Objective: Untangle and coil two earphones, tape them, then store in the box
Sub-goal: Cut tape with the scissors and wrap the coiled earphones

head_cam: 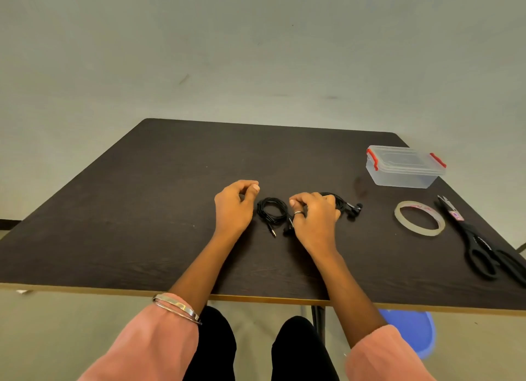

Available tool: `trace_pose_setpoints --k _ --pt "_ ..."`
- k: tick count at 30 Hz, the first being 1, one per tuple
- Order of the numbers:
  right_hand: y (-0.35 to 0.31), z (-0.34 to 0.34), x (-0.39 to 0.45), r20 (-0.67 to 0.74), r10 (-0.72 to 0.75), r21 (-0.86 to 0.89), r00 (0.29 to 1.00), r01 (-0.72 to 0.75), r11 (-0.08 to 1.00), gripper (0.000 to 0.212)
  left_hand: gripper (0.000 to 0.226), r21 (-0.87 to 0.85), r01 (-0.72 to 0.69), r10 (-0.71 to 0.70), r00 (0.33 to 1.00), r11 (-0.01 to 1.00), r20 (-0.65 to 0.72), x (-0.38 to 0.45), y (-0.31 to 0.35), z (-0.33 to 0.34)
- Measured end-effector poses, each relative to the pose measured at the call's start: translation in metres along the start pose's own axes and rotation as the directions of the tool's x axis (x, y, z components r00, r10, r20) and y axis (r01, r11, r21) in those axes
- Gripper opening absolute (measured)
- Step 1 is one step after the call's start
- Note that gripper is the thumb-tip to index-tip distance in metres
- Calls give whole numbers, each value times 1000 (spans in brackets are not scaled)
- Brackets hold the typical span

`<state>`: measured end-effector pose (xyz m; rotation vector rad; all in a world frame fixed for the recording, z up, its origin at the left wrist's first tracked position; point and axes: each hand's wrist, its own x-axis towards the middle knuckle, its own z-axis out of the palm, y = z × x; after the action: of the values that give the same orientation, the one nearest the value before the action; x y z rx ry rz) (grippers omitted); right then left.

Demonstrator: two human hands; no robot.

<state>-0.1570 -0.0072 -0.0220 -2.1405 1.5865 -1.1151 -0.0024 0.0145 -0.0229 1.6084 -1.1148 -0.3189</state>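
On a dark brown wooden table (142, 210), seen from a head-worn camera looking down, two bare hands rest near the middle. The left hand (234, 207) has its fingers curled, thumb against fingertips; whether it pinches anything cannot be told. Just right of it lies a coiled black earphone cable (271, 210), its jack pointing toward the near edge. The right hand (314, 218), wearing a ring, covers and seems to grip a second black earphone bundle (348, 207), whose earbuds stick out to the right. Far right stands a closed clear plastic box with red clips (404, 167). Nearer lie a roll of clear tape (419, 218) and black-handled scissors (484, 244).
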Motion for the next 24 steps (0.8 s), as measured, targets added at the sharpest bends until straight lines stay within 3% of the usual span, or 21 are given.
trace_pose_setpoints --k 4,6,9,13,16,21,24 --pt "18 -26 14 -46 76 146 996 -68 987 15 18 -29 34 -37 994 999 -106 5 11 7" --pt "36 -49 33 -103 132 188 986 -111 976 12 17 -51 -8 3 996 999 -90 14 31 19" --pt "65 -88 63 -188 236 191 953 -201 961 13 17 -127 -29 37 997 992 66 28 72 49" --pt "117 -132 100 -366 382 198 849 -330 923 23 17 -321 259 -131 919 911 371 41 115 103" --pt "148 -156 124 -415 464 171 782 -434 884 31 21 -311 400 -196 830 862 522 53 128 146" --pt "177 -170 149 -249 547 125 799 -533 836 53 13 -184 558 -298 660 809 690 54 138 193" --pt "183 -163 155 -137 563 105 815 -553 827 52 9 -250 617 -278 629 746 726 56 141 212"
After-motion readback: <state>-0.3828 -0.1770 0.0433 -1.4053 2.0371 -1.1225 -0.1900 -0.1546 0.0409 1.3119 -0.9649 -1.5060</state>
